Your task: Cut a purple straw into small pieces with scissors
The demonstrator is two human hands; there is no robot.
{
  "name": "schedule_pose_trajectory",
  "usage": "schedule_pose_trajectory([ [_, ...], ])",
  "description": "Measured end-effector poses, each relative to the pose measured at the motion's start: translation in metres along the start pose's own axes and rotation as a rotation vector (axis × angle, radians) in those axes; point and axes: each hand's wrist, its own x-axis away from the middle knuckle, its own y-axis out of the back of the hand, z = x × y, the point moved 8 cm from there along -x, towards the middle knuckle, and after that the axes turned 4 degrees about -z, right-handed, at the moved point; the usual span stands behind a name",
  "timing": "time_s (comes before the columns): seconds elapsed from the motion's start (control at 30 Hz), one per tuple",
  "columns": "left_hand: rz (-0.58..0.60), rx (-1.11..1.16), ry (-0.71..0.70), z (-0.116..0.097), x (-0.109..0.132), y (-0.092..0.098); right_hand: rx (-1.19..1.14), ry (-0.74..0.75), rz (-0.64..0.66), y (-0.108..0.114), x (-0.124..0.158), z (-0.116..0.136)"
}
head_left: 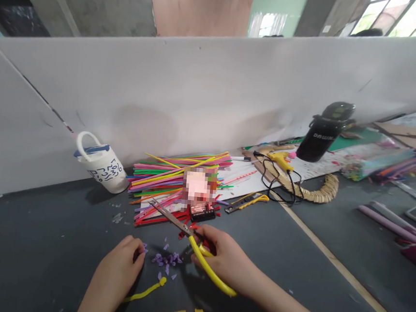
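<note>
While the right hand (228, 262) closes its fingers around the yellow loops of the scissors (187, 232) just in front of the heap of coloured straws (177, 177), the left hand (121, 265) rests curled nearer the viewer, fingertips drawn together; whether they pinch anything I cannot tell. Purple scraps (166, 259) lie between the hands on the dark grey tabletop (40, 238). A white cup (101, 163) stands left of the heap, a black jug (322, 134) well to its right. A white partition (199, 87) rises behind it, with concrete walls and windows beyond.
</note>
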Motion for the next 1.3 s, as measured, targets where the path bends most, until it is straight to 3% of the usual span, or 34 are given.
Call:
schedule_pose_trajectory([
  [0.27, -0.070, 0.178, 0.038, -0.009, 0.001, 0.015, -0.061, 0.011, -0.013, -0.007, 0.004, 0.003],
  [0.47, 0.092, 0.477, 0.043, -0.031, 0.011, 0.009, -0.227, -0.002, 0.013, -0.024, -0.001, 0.007],
  [0.57, 0.206, 0.778, 0.127, -0.045, 0.018, 0.002, -0.343, 0.015, 0.029, -0.031, -0.007, 0.020],
  [0.7, 0.251, 0.995, 0.200, -0.055, 0.023, 0.003, -0.437, 0.046, 0.059, -0.036, -0.010, 0.034],
  [0.83, 0.269, 1.017, 0.203, -0.056, 0.025, 0.000, -0.422, 0.058, 0.041, -0.036, -0.010, 0.030],
  [1.17, 0.176, 0.971, 0.235, -0.043, 0.019, -0.018, -0.310, 0.060, -0.029, -0.036, -0.013, 0.014],
  [1.3, 0.252, 0.993, 0.349, -0.041, 0.025, -0.028, -0.289, 0.068, -0.024, -0.039, -0.011, 0.009],
])
